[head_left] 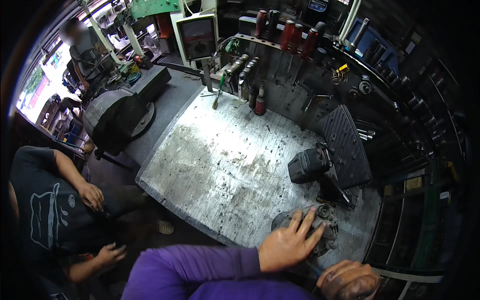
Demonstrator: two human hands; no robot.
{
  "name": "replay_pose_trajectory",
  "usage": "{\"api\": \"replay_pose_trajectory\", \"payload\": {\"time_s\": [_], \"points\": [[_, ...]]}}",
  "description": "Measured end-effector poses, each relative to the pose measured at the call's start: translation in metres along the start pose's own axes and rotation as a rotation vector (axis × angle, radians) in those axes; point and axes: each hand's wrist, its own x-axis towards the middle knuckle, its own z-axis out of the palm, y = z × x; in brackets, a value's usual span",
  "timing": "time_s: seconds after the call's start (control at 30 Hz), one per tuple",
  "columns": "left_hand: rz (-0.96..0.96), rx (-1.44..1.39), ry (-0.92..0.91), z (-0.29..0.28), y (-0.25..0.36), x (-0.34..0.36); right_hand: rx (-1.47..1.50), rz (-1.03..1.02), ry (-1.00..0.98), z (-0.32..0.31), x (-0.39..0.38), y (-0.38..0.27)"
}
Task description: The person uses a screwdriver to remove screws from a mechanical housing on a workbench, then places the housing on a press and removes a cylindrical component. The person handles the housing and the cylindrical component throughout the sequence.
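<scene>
My left hand [289, 244], at the end of a purple sleeve, lies over a grey metal housing [326, 212] near the bench's front right. Its fingers are spread across the top of the part and hide much of it. A round opening and a lumpy cast edge show beyond the fingertips. Just to the right and nearer to me is my right hand [350, 280], fingers curled closed, at the lower edge of the picture. What it grips is hidden; a bit of blue shows beside it. A black power tool [309, 165] stands behind the housing.
The worn metal bench top [215, 165] spreads to the left. A dark ribbed panel [345, 145] leans behind the power tool. Red-handled screwdrivers [295, 37] stand in a rack at the back. A person in a dark shirt [50, 210] is close by on the left; another person [82, 50] stands farther off.
</scene>
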Motion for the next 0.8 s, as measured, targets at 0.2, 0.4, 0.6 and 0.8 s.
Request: {"api": "replay_pose_trajectory", "payload": {"time_s": [0.2,0.4,0.6,0.8], "points": [[-0.014,-0.038,0.048,0.010,-0.002,-0.008,-0.149,0.108,0.036,0.006,-0.008,-0.008],[0.005,0.041,-0.048,-0.026,-0.008,0.021,-0.007,0.059,0.052,0.001,-0.014,0.005],[0.300,-0.155,-0.341,-0.025,-0.057,0.036,0.565,0.167,-0.434,-0.058,0.024,0.051],[0.056,-0.122,-0.174,-0.010,-0.020,0.004,0.483,0.179,-0.064,-0.023,0.020,0.019]]}}
